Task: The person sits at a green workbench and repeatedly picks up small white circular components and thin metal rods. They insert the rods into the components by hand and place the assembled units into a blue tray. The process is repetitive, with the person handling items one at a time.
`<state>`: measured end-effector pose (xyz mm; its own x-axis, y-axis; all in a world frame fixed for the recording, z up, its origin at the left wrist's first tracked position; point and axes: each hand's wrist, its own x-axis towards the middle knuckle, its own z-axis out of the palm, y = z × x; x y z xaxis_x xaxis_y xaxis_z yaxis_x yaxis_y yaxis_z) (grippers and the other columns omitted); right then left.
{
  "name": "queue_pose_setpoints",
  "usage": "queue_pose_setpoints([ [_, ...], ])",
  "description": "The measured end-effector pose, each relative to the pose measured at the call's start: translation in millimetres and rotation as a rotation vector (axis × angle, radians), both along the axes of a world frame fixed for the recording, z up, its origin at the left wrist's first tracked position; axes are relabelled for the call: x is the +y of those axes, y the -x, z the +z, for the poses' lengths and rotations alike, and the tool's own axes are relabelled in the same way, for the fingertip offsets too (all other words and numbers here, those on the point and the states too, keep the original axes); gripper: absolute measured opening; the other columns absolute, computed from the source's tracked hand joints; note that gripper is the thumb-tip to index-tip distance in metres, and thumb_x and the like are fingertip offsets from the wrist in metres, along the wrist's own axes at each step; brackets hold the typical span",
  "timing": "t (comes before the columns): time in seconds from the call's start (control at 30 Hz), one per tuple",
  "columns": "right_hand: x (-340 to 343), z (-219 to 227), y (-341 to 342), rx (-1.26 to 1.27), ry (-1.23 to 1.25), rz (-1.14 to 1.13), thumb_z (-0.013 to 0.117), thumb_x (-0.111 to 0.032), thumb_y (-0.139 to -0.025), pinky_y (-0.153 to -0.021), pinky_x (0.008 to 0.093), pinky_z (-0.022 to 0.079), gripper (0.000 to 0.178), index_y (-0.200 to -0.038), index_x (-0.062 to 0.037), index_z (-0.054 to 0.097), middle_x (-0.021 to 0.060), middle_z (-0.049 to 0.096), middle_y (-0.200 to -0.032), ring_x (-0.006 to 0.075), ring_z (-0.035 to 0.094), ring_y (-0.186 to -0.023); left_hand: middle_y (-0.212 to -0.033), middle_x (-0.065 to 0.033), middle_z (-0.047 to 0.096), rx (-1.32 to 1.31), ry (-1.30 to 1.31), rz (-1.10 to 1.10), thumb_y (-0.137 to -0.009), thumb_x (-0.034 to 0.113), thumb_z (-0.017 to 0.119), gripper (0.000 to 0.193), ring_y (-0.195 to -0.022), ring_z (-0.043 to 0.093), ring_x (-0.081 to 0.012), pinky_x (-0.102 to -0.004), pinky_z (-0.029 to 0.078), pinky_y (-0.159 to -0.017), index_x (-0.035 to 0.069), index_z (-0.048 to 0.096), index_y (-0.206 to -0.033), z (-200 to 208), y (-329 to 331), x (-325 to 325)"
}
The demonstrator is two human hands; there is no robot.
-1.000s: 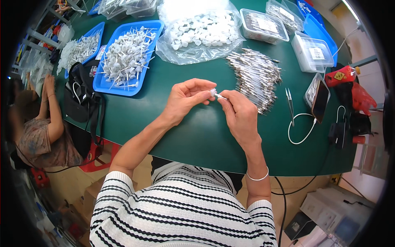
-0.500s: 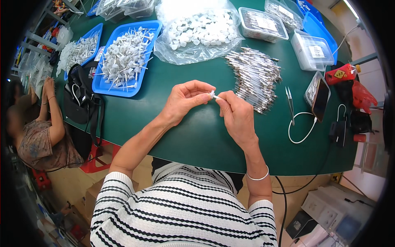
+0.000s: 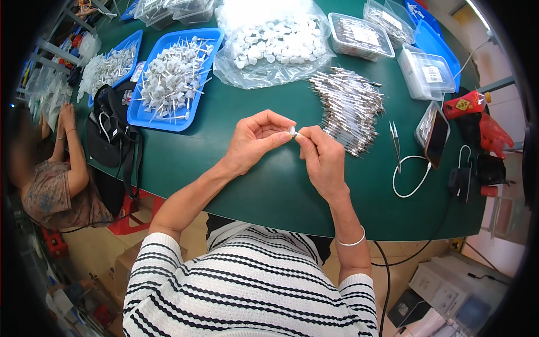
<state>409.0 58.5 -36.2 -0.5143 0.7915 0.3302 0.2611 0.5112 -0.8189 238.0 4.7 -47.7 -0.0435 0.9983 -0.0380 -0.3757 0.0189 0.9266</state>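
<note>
Over the green table my left hand (image 3: 254, 139) pinches a small white plastic cap (image 3: 292, 130) between thumb and forefinger. My right hand (image 3: 323, 157) is closed on a thin rod (image 3: 297, 134), mostly hidden by its fingers, whose end meets the cap. Beyond my right hand lies a pile of slim silver-and-white metal rods (image 3: 349, 109). Many white caps (image 3: 275, 42) fill an open clear plastic bag (image 3: 247, 78) ahead of my hands. To the left, a blue tray (image 3: 130, 115) carries white caps with rods attached (image 3: 171, 81).
Metal tweezers (image 3: 395, 143) and a white cable (image 3: 396, 185) lie to the right, near a phone (image 3: 436, 140) on a clear box. Lidded boxes (image 3: 362, 36) stand farther back. A black bag (image 3: 106, 140) rests at the left edge; a person (image 3: 62, 180) sits beyond it.
My fingertips have come slightly closer together, and less of the rod shows between them. The cap stays in my left hand's pinch.
</note>
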Motion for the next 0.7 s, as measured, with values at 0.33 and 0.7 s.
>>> queue_pose_setpoints([
  [0.33, -2.1, 2.6, -3.4, 0.173, 0.348, 0.104, 0.058, -0.012, -0.093, -0.047, 0.0242, 0.037, 0.012, -0.086, -0.0029, 0.060, 0.0012, 0.053, -0.058, 0.0075, 0.047, -0.050, -0.101, -0.0053, 0.059, -0.031, -0.042, -0.034, -0.087, 0.000, 0.063, 0.017, -0.094, 0.058, -0.0094, -0.0230, 0.048, -0.085, -0.001, 0.060, -0.103, 6.5, 2.3, -0.9],
  [0.7, -10.6, 1.0, 5.9, 0.153, 0.111, 0.000, 0.059, -0.009, -0.092, -0.047, 0.0252, 0.036, 0.009, -0.086, -0.0024, 0.060, 0.0027, 0.052, -0.060, 0.0103, 0.048, -0.050, -0.099, -0.0057, 0.054, 0.159, -0.222, 0.017, -0.088, -0.001, 0.060, 0.014, -0.091, 0.056, -0.0103, -0.0236, 0.047, -0.080, -0.004, 0.060, -0.102, 8.4, -2.4, -4.8],
])
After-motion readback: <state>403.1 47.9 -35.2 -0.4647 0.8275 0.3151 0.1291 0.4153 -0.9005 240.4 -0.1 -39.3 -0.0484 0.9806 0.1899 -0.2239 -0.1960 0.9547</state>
